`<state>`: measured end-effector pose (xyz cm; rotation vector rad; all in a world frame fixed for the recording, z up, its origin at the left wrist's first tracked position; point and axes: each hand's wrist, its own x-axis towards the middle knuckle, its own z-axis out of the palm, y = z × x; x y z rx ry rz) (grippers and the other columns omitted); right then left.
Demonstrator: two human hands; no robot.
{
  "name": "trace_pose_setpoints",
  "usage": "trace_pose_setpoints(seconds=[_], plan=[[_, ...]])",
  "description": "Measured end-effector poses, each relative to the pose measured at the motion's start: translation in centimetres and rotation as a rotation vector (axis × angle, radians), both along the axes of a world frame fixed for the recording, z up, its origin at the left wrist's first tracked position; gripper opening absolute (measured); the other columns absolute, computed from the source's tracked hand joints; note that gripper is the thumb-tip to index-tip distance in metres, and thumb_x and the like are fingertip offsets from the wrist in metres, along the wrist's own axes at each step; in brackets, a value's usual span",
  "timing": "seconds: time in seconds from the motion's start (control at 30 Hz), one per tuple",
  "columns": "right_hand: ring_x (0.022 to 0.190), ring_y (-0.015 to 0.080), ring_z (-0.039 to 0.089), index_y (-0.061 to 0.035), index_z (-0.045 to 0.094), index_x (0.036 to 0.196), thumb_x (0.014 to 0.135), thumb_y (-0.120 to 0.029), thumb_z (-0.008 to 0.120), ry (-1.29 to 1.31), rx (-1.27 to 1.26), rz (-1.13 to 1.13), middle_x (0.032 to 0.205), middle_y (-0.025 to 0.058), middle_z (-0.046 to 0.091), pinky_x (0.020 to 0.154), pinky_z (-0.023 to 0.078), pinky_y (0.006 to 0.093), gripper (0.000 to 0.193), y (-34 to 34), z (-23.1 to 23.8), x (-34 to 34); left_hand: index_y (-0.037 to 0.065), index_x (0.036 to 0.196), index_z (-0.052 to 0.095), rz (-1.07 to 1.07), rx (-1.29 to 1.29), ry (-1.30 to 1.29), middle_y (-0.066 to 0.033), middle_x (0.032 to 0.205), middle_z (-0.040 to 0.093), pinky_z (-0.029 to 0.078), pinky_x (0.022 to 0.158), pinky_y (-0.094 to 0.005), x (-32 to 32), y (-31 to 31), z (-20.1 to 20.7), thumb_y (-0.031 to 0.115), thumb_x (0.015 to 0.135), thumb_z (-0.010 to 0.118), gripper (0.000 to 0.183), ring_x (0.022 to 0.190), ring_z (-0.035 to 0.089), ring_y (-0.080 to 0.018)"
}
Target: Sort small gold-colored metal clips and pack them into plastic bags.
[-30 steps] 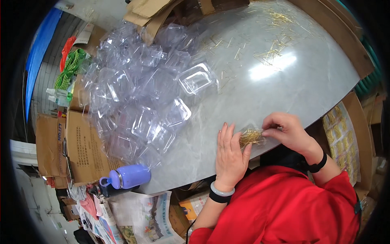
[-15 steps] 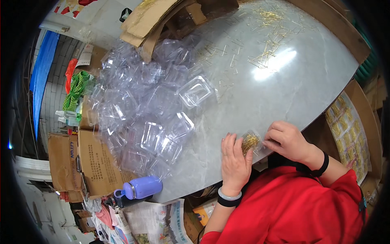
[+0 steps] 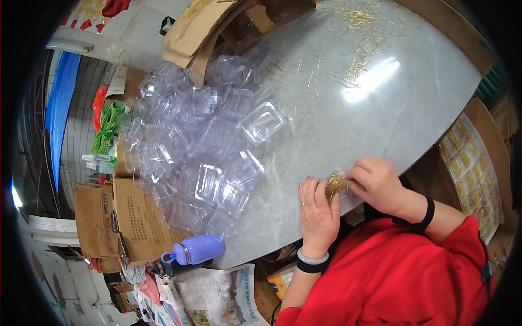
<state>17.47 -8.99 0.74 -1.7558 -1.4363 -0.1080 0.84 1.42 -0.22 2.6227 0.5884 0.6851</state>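
Near the table's front edge, a small clear plastic box full of thin gold-coloured metal wire pieces sits between my hands. My left hand steadies it from the left, its fingers and thumb around that side. Curled over the box's right side, my right hand has its thumb and fingertips pinched together against the edge. Whether those fingertips grip a lid or a wire piece is too small to tell. The box is partly hidden by my fingers.
A big heap of clear plastic boxes covers the table's left part. Loose gold wire pieces lie at the far side. A purple bottle stands by the left edge. At right, a cardboard box holds filled packs.
My right hand has shifted slightly left, its fingertips closer over the box. My left hand keeps its hold. The whole view has turned a little.
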Motion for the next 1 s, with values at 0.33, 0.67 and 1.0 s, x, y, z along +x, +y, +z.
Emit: trace_pose_setpoints(seconds=[0.33,0.67,1.0], plan=[[0.084,0.0310,0.058,-0.0031,0.068,0.107,0.086,-0.017,0.075,-0.044,-0.013,0.039,0.097,0.0110,0.061,0.077,0.048,0.0407,0.026,-0.7,0.6,-1.2,-0.002,0.131,0.050,0.022,0.015,-0.027,-0.0232,0.135,0.049,0.036,0.114,-0.0582,0.0,-0.1,-0.5,0.013,0.097,0.061,0.038,0.130,0.048,-0.0465],[0.090,0.0297,0.057,-0.0049,0.067,0.107,0.082,-0.016,0.078,0.113,-0.048,0.003,0.099,0.0092,0.061,0.081,0.046,0.0425,0.030,1.4,-0.3,-1.1,-0.005,0.135,0.049,0.031,-0.009,-0.007,-0.0282,0.146,0.042,0.042,0.112,-0.0546,-0.3,-0.3,0.0,0.020,0.100,0.061,0.045,0.139,0.041,-0.0486],[0.141,0.0386,0.044,-0.0045,0.055,0.141,0.087,-0.042,0.072,-0.172,-0.185,0.225,0.148,0.0160,0.052,0.117,0.032,0.0560,0.068,-1.6,-0.3,-1.2,-0.003,0.145,0.040,-0.006,-0.082,-0.072,-0.0269,0.154,0.036,0.035,0.117,-0.0529,-0.6,0.0,-0.4,0.014,0.096,0.064,0.057,0.145,0.035,-0.0471]])
